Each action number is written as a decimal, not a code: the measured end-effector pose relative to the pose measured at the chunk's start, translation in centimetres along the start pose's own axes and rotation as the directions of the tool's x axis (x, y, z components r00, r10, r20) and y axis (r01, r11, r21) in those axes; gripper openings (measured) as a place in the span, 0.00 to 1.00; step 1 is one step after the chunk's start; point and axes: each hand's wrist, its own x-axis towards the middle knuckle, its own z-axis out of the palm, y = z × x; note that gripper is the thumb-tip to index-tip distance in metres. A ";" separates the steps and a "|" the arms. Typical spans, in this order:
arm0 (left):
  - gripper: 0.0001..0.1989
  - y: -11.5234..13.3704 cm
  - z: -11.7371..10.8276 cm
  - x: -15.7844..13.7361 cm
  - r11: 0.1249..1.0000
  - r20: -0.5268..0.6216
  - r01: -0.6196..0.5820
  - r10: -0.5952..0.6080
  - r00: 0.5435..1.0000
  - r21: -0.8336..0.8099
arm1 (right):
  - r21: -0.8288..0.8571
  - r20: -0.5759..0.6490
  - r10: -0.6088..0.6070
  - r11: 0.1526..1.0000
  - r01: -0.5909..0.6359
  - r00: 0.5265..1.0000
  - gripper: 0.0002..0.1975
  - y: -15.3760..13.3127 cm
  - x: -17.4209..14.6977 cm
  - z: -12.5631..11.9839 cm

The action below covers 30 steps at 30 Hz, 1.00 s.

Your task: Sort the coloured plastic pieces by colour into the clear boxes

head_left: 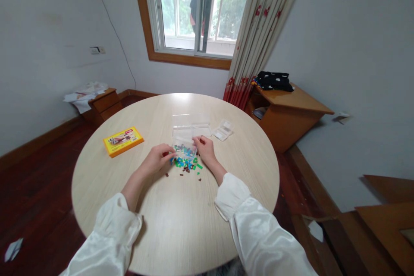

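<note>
A loose heap of small blue, green and dark brown building bricks [184,164] lies at the middle of the round table. Over its far part is a clear plastic box [185,141], tilted, with bricks showing through it. The fingers and thumb of my right hand [206,151] grip this box at its upper right edge. At the left side of the heap is my left hand [157,158], its fingertips drawn together near the box's left edge. What these fingertips pinch, if anything, is too small to make out.
Behind the heap lies a clear plastic lid or tray [190,120]. A small clear compartment case [223,130] sits to the right. On the left is a yellow box [123,141] with printed pictures. The round table [174,224] stands before a window and a wooden cabinet [291,112].
</note>
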 end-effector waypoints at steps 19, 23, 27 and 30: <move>0.19 -6.0 -2.0 1.5 0.754 -0.408 0.402 -0.194 0.892 0.520 | 0.126 0.056 0.089 0.987 -0.096 0.994 0.20 -0.3 -0.4 0.3; 0.19 -5.7 -2.0 1.7 0.692 -0.406 0.463 -0.261 0.876 0.554 | 0.118 0.069 0.088 0.988 -0.096 0.994 0.20 -0.3 -0.4 0.2; 0.21 -5.7 -3.3 1.2 0.637 -0.527 0.547 -0.249 0.813 0.543 | 0.101 0.080 0.102 0.989 -0.110 0.992 0.22 -0.2 -0.4 0.2; 0.30 -6.1 -5.5 0.2 0.573 -0.658 0.665 -0.268 0.704 0.479 | 0.095 0.083 0.099 0.990 -0.107 0.992 0.22 -0.3 -0.4 0.2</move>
